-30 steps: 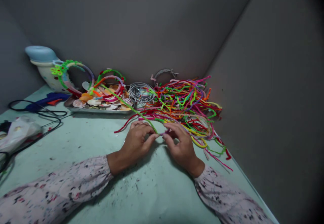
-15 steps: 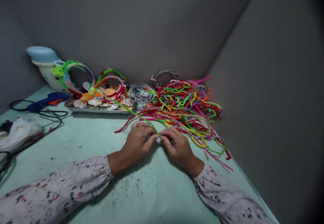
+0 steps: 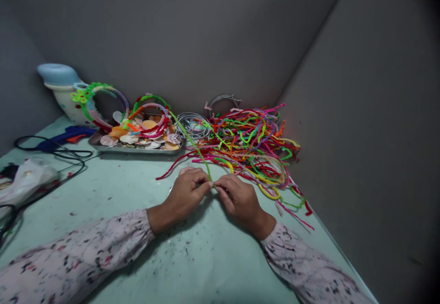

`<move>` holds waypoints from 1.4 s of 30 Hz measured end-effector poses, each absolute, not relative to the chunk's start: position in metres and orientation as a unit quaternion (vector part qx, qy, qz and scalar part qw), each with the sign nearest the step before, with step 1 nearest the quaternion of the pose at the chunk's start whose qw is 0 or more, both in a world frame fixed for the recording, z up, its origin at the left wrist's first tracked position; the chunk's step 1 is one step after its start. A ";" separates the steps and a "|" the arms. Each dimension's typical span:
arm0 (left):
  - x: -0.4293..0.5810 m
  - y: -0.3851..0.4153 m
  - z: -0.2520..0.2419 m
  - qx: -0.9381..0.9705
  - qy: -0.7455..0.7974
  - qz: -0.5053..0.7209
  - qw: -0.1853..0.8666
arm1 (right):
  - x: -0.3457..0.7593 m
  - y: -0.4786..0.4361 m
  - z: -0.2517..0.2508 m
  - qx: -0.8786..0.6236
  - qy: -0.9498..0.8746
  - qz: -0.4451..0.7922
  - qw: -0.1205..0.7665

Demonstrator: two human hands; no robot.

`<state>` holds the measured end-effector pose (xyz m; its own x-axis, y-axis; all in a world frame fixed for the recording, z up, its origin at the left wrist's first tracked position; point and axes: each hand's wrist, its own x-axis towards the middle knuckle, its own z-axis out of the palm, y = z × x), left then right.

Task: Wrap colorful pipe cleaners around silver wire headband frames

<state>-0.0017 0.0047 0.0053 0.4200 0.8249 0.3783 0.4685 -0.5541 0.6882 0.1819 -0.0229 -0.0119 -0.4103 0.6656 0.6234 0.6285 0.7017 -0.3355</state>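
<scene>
Between my two hands, low over the table, is the end of a green pipe cleaner (image 3: 192,142). Its long free part rises away from my fingers toward the tray. My left hand (image 3: 188,188) pinches it between thumb and index finger. Just beside, my right hand (image 3: 240,198) pinches the same end, fingertips almost touching those of the left. Beyond the hands lies a tangled heap of coloured pipe cleaners (image 3: 250,134). The very tip of the green one is hidden by my fingers.
A metal tray (image 3: 137,150) holds shells and hoops wrapped in coloured pipe cleaners. Coiled grey wire (image 3: 194,127) sits beside it. At left are a blue glue gun (image 3: 63,138) with a black cable, a plastic bag (image 3: 32,178) and a blue-lidded container (image 3: 65,95). Grey walls stand behind and right.
The free part of the green pipe cleaner has swung to the right and stands steeper. My hands stay nearly in place, the fingertips shifting slightly at the pinched end.
</scene>
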 end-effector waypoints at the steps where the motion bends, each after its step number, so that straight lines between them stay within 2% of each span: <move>1: -0.002 0.005 0.005 0.803 0.402 0.361 0.252 | 0.182 -0.023 -0.012 -0.386 -0.841 0.020 0.378; 9: -0.002 0.005 0.003 0.798 0.410 0.354 0.264 | 0.181 -0.025 -0.014 -0.398 -0.839 0.021 0.371; 17: -0.002 -0.004 0.005 0.823 0.415 0.342 0.185 | 0.177 -0.028 -0.014 -0.420 -0.809 0.071 0.405; 26: -0.001 -0.016 0.005 0.824 0.372 0.418 0.088 | 0.177 -0.035 -0.007 -0.466 -0.751 0.126 0.451; 42: -0.004 -0.013 0.003 0.841 0.318 0.439 0.004 | 0.177 -0.041 -0.011 -0.431 -0.740 0.182 0.483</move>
